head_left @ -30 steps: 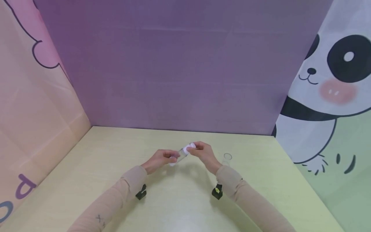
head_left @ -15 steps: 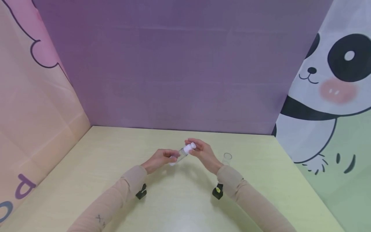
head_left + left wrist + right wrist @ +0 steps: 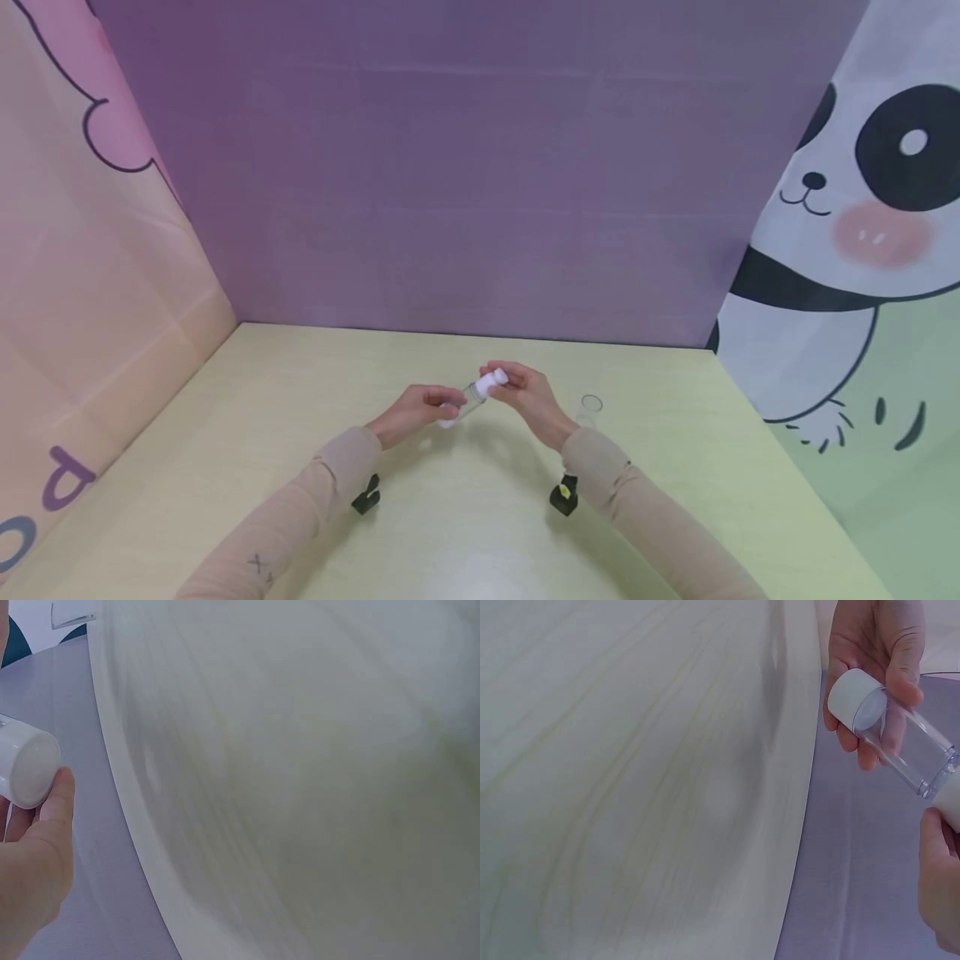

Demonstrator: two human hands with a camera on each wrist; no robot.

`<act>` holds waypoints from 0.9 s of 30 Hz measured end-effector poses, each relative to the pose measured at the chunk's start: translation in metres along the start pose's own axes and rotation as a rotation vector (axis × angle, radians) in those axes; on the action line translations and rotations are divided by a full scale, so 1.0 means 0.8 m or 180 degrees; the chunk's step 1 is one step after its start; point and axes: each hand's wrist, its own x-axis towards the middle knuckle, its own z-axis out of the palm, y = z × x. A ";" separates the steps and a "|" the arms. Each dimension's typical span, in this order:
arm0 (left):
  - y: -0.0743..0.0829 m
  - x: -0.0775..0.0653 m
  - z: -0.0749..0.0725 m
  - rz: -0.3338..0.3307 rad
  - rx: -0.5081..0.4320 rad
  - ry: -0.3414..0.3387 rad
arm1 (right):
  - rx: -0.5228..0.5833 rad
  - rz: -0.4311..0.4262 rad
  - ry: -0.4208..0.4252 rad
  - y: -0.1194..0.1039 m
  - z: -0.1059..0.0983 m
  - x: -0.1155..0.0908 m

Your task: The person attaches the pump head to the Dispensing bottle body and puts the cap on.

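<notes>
Above the tabletop [image 3: 465, 533], left hand [image 3: 417, 409] gripped the tilted clear bottle [image 3: 913, 748] near its white base [image 3: 853, 697]; right hand [image 3: 531, 402] pinched its white cap [image 3: 34, 769]. Keeping ends coaxial seemed advisable.

There are two grips, both bare human hands: one left grip [image 3: 420, 408] and one right grip [image 3: 525, 392]. Count one clear, cylindrical bottle [image 3: 911, 746] with two white, round end pieces, and one clear, round-mouthed container [image 3: 589, 411] with a thin dark rim. There are two long beige fabric sleeves [image 3: 285, 517] and two small, black, blocky devices [image 3: 564, 497]. There is one pale, wood-grained tabletop [image 3: 457, 517], one plain purple fabric backdrop [image 3: 480, 167], one printed black-and-white panda [image 3: 810, 342], and two printed letter shapes [image 3: 72, 464], one purple, one blue-grey.
</notes>
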 end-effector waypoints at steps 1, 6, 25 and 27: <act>0.000 0.000 0.000 -0.0007 0.0008 0.0005 | -0.0003 0.0005 0.0000 0.000 0.000 0.000; 0.001 0.000 -0.001 -0.0009 0.0029 0.0009 | -0.0024 0.0021 0.0043 -0.002 -0.001 -0.001; 0.009 -0.001 0.002 -0.0038 0.0071 0.0026 | -0.0086 0.0072 0.0203 -0.004 0.000 -0.004; 0.009 -0.001 0.002 -0.0047 0.0062 0.0026 | -0.0090 0.0077 0.0207 -0.004 0.000 -0.004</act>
